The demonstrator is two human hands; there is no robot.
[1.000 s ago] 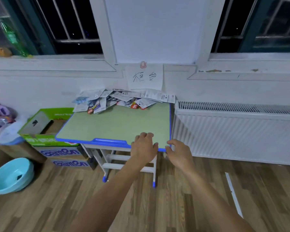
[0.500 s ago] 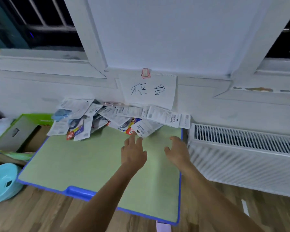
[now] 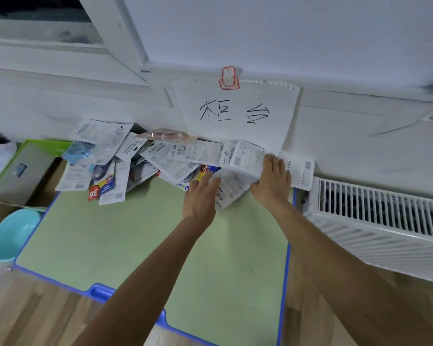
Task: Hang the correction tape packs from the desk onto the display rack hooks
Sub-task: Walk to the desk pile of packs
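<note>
Both hands are down on the heap of correction tape packs (image 3: pixel 198 156) piled along the back edge of the desk (image 3: pixel 135 245), against the wall. The left hand (image 3: pixel 201 196) lies flat, fingers straight, on a pack with nothing gripped. The right hand (image 3: pixel 273 182) also rests flat with fingers spread, pressing a white pack; I see no pinch yet.

The packs overlap loosely, so I'd guess dragging 1 out could pull its neighbours along, and the ones overhanging the left edge could slide off into the open cardboard box (image 3: pixel 23 176). The rightmost pack might slip into the gap beside the radiator (image 3: pixel 380 216).

That box holds a grey carton; the teal basin (image 3: pixel 13 233) on the floor looks empty. No display rack is in sight
</note>
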